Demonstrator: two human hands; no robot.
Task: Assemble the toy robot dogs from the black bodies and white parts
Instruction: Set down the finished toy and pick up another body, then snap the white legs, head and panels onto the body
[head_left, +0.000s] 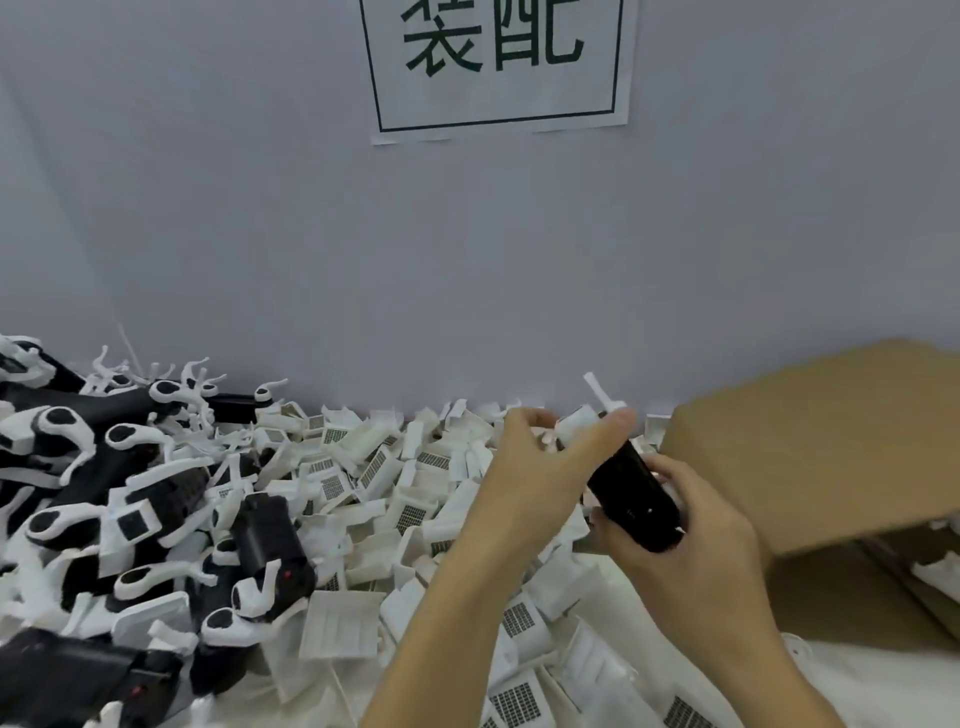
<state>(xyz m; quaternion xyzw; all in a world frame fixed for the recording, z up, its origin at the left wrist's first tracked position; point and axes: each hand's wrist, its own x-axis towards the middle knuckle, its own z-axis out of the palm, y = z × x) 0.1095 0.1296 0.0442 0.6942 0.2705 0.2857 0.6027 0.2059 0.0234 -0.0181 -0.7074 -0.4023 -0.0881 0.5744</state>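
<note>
Item: black body (631, 499), gripped in my right hand (691, 551) above the table's white parts (363, 467). Left hand (540, 467) fingers pinch a white part (576, 422) at its top. Risk: skewed pressing snaps the peg.

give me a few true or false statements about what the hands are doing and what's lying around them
1. Both hands hold one black body. True.
2. The right hand is idle on the table. False: it grips the body's lower end.
3. The left hand works a white part at the body's top end. True.
4. The cardboard box sits on the left. False: it is on the right.
5. Assembled dogs are piled at left. True.
</note>
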